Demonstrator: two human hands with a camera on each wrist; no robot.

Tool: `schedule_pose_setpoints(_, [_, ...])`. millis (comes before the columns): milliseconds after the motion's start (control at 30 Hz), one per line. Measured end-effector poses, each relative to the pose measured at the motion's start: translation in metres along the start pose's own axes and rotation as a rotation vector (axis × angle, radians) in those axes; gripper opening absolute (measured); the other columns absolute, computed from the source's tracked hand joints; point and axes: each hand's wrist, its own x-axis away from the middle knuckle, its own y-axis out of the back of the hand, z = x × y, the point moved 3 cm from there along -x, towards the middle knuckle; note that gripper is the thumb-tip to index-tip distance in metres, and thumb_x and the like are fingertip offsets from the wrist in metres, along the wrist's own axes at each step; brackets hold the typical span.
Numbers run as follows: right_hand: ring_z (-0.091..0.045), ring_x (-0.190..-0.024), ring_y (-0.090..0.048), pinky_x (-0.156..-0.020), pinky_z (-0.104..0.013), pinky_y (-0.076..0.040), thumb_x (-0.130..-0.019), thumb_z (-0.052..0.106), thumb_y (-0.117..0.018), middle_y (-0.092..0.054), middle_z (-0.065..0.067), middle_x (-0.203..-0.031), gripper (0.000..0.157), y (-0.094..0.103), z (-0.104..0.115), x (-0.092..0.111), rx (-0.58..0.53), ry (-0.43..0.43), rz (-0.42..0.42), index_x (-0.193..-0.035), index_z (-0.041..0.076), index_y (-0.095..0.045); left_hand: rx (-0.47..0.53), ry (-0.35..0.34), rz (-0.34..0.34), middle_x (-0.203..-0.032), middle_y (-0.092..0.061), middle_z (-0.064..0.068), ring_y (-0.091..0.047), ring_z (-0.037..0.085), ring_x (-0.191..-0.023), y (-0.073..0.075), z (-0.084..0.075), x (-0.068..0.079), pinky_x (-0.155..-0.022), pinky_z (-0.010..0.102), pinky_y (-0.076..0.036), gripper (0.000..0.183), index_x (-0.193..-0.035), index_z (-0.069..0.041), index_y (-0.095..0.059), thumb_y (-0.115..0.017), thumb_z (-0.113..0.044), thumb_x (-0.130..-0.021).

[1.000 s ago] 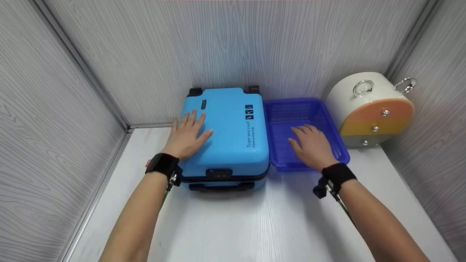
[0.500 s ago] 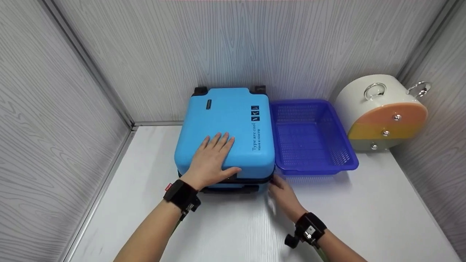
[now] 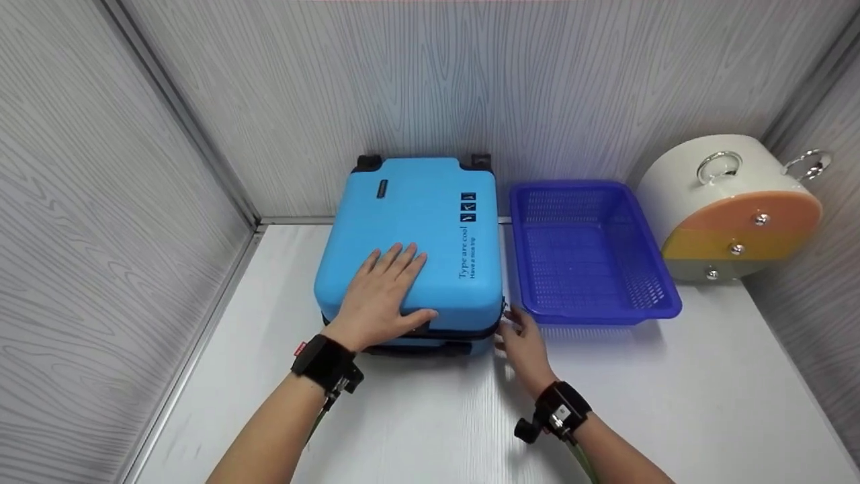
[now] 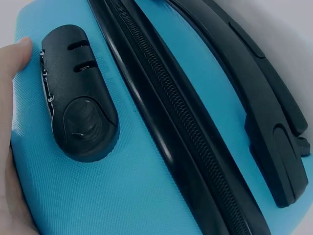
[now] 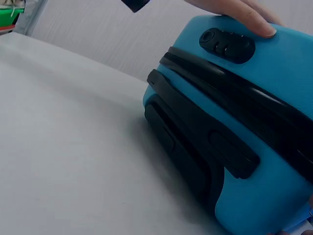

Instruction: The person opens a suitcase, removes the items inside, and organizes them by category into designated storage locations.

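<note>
A light-blue suitcase, black-zipped and lettered, lies near the back edge of the table. The left hand rests spread on it; whether the right hand, at its near right corner, pinches anything, I cannot tell. Rightward stand a perforated blue basket and a colour-banded container.

A closed blue hard-shell suitcase lies flat on the white table, black wheels rearward.
</note>
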Motion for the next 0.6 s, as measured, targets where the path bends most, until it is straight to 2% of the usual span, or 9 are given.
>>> schedule_pose_setpoints(133, [-0.037,-0.103,-0.067,-0.087,-0.049,-0.056,-0.106,0.016,-0.055,-0.065,-0.019,-0.123,0.039,0.0014,-0.0015,-0.0026,0.03,0.028,-0.065,-0.141,-0.002,-0.055,0.0,-0.001,-0.014,-0.168,-0.022,0.007,-0.016,0.028,-0.155,-0.0004,-0.0006,0.0014,-0.124,0.05,-0.009,0.097,-0.164,-0.015,-0.024,-0.05,-0.076,-0.093])
schedule_pose_setpoints(233, [-0.04,-0.097,-0.067,-0.08,-0.049,-0.058,-0.104,0.016,-0.059,-0.068,-0.016,-0.107,0.028,0.0016,-0.0028,-0.0022,0.041,0.042,-0.117,-0.125,-0.002,-0.064,-0.008,0.001,-0.014,-0.168,-0.022,0.008,-0.017,0.028,-0.155,-0.001,-0.0006,0.0028,-0.124,0.05,-0.009,0.1,-0.164,-0.015,-0.024,-0.051,-0.078,-0.091])
schedule_pose_setpoints(333, [-0.039,-0.096,-0.067,-0.079,-0.047,-0.058,-0.104,0.016,-0.059,-0.067,-0.016,-0.106,0.026,0.0014,-0.0043,-0.001,0.03,0.057,-0.148,-0.121,-0.002,-0.064,-0.013,0.004,-0.012,-0.168,-0.022,0.007,-0.016,0.028,-0.155,-0.0024,-0.0008,0.0035,-0.124,0.049,-0.009,0.102,-0.164,-0.015,-0.023,-0.051,-0.079,-0.09])
schedule_pose_setpoints(500, [-0.035,-0.1,-0.066,-0.087,-0.044,-0.057,-0.103,0.015,-0.061,-0.07,-0.016,-0.111,0.03,0.0019,-0.0057,-0.0012,-0.05,0.076,-0.178,-0.126,-0.003,-0.065,-0.013,-0.001,-0.039,-0.167,-0.026,0.008,-0.019,0.028,-0.154,-0.0028,-0.0008,0.0025,-0.124,0.049,-0.011,0.1,-0.163,-0.014,-0.027,-0.054,-0.077,-0.091])
schedule_pose_setpoints(600, [-0.038,-0.097,-0.065,-0.084,-0.044,-0.057,-0.102,0.017,-0.065,-0.073,-0.014,-0.108,0.03,0.0035,-0.0045,-0.0033,-0.036,0.108,-0.198,-0.125,-0.002,-0.07,-0.018,-0.009,-0.056,-0.167,-0.028,0.009,-0.021,0.029,-0.154,-0.0018,-0.0004,-0.0004,-0.124,0.049,-0.013,0.099,-0.163,-0.014,-0.029,-0.054,-0.076,-0.091])
